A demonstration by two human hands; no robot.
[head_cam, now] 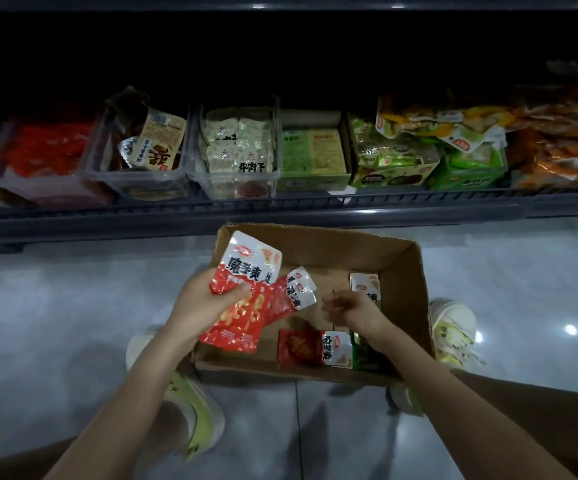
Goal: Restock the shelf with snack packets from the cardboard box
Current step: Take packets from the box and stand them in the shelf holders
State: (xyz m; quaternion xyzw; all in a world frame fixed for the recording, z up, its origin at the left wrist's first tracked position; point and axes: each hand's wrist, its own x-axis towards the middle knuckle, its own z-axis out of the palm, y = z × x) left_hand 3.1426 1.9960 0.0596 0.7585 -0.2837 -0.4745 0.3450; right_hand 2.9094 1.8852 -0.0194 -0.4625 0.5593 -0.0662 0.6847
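- As the view looks down past two bare forearms, a dark shelf [246, 216] runs across the top, low above a grey tiled floor [55, 306].
- At the shelf's far left sits a bin of red packets [48, 150].
- Next to it is a clear bin [135, 178] with a beige and brown packet standing tilted inside.
- Beside that, a second clear bin [239, 183] holds stacked pale packets.
- Further right come a green carton [315, 157], then green bags [419, 150], then orange bags [564, 133] at the far right.
- Lower left, a white and lime shoe [194, 410] rests on the floor.
- The left hand [208, 303] hovers over the left edge of the box, thumb and fingers curled round a bunch of red and white snack packets [246, 292], which fan up and to the right.
- The cardboard box [401, 271] lies open on the floor just in front of the shelf, between the feet.
- Inside it, near the front wall, one red and white packet [315, 348] lies flat, with dark green packets [363, 351] just to its right.
- The right hand [353, 310] hangs above the middle of the box, its fingers loosely curled and blurred, with nothing seen in them.
- A pale packet [365, 289] lies just behind that hand, near the right wall.
- A second shoe [453, 330] rests outside the box's right wall.
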